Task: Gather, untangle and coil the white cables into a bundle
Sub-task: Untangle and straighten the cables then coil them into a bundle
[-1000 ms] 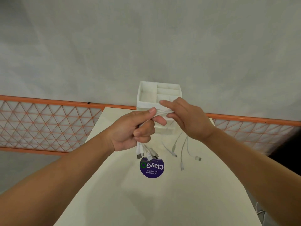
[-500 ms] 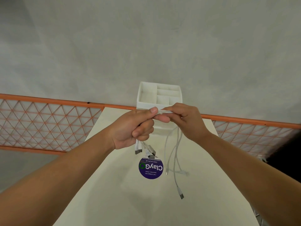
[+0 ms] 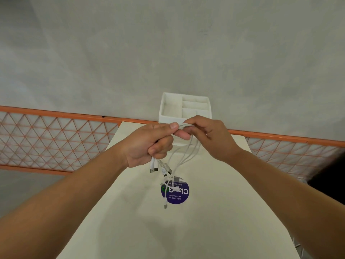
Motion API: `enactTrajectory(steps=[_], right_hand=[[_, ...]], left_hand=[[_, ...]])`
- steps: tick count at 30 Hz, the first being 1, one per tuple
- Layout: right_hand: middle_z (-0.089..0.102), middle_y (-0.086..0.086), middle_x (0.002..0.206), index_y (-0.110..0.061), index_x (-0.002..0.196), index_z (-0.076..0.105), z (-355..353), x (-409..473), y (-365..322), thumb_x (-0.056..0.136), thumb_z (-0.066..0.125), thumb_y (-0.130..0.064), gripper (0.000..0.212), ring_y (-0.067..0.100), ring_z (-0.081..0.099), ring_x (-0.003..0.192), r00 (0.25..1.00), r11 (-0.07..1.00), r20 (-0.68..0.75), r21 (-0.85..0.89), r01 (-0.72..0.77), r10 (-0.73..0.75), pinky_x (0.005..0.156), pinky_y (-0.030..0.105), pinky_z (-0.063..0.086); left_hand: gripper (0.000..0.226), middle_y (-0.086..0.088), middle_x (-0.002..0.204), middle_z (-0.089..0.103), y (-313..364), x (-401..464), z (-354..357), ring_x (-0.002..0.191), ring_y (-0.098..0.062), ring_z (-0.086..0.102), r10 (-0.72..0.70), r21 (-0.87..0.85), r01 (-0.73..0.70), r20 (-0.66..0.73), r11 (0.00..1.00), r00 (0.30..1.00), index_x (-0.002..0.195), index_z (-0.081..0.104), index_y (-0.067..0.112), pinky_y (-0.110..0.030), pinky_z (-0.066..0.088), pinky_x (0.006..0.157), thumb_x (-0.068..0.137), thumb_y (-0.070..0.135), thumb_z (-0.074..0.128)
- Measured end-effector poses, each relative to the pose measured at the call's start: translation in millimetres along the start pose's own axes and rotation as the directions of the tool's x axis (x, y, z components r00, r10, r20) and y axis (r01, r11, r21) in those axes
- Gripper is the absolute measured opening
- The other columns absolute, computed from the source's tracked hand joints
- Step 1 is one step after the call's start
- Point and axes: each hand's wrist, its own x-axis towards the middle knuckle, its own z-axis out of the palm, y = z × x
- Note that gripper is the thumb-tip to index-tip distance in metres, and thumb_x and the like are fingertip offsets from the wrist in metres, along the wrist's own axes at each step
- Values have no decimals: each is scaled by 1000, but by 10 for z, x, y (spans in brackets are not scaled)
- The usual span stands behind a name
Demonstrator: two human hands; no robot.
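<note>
Several thin white cables (image 3: 183, 156) hang in the air above a cream table (image 3: 186, 230). My left hand (image 3: 149, 144) is clenched around the bunch, and short ends with metal plugs (image 3: 155, 168) stick out below the fist. My right hand (image 3: 207, 136) pinches the same cables at the top, right beside my left thumb. From there the loose ends droop down and to the left, and one plug (image 3: 165, 205) dangles lowest over the sticker.
A white divided organiser box (image 3: 184, 107) stands at the table's far edge, just behind my hands. A round purple sticker (image 3: 177, 193) lies on the tabletop. An orange mesh railing (image 3: 56, 139) runs left and right behind the table, in front of a grey wall.
My right hand has closed in against my left thumb. The loose ends have swung from the right side to the left and now hang nearer the left fist.
</note>
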Motion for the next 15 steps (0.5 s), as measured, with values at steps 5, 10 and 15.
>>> enactTrajectory(steps=[5, 10, 15], right_hand=[[51, -16, 80, -9, 111, 60, 34, -12, 161, 98, 40, -6, 25, -4, 53, 73, 999, 975, 26, -219, 31, -25, 69, 8, 39], [56, -11, 75, -17, 102, 61, 222, -76, 256, 101, 36, -13, 26, 8, 56, 63, 995, 993, -86, -101, -60, 51, 56, 26, 47], [44, -12, 60, -23, 71, 45, 439, -195, 204, 99, 29, -38, 35, 4, 44, 55, 959, 968, -132, 37, -249, 252, 59, 24, 34]], left_hand=[[38, 8, 32, 29, -13, 28, 116, 37, -5, 19, 22, -113, -14, 75, 993, 997, 72, 68, 12, -19, 16, 40, 89, 42, 52], [41, 8, 33, 28, -8, 72, 190, 42, -7, 14, 66, -170, -53, 75, 984, 995, 98, 74, 10, -18, 17, 41, 90, 39, 46], [42, 4, 39, 36, -42, 128, 225, 40, -5, 28, 130, -236, -123, 15, 964, 991, 104, 69, 1, -15, 32, 41, 92, 34, 47]])
